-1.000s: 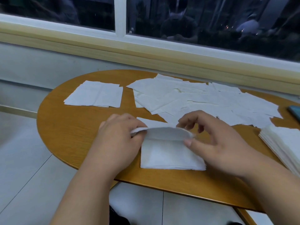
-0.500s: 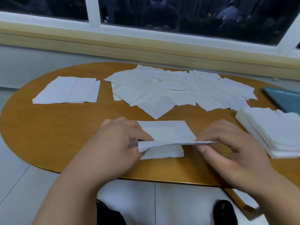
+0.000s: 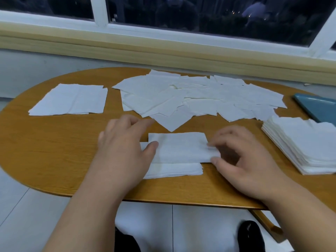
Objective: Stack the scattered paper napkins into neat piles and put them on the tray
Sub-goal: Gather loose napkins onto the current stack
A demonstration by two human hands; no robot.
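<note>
Napkin (image 3: pixel 180 148) laid over a small pile (image 3: pixel 174 170).
Right edge is pinched by the right hand (image 3: pixel 241 160); left edge is touched by the thumb of the left hand (image 3: pixel 125 148), fingers relaxed.

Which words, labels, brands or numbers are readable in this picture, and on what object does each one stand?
No text can be read.
The napkins, the blue tray and the table show no print.
Two small pale marks on the window glass are too small to read.

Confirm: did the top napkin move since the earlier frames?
Yes: the napkin has come down onto the small pile, offset toward the window.
</note>
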